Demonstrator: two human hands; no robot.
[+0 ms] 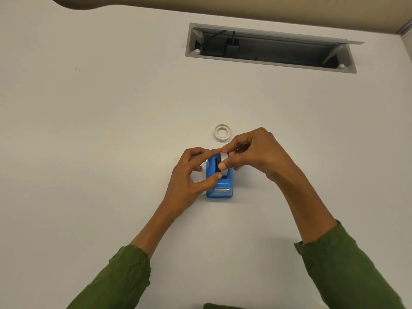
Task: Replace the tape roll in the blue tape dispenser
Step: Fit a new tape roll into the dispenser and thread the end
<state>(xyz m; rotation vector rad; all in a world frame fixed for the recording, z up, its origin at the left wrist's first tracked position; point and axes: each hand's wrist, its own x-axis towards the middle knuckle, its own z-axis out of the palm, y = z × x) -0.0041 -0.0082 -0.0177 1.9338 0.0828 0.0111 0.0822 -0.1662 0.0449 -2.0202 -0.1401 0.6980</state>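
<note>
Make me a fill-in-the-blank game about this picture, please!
1. The tape dispenser is colored ____.
2. Both hands, left hand and right hand, touch the ____ roll in the dispenser.
3. The empty ring lies on the ____ behind the dispenser.
4. The sleeves are ____.

Answers: blue, tape, table, green

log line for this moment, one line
step: seating roll in dispenser | left hand: on dispenser | right hand: on roll | spare ring: on desk
</note>
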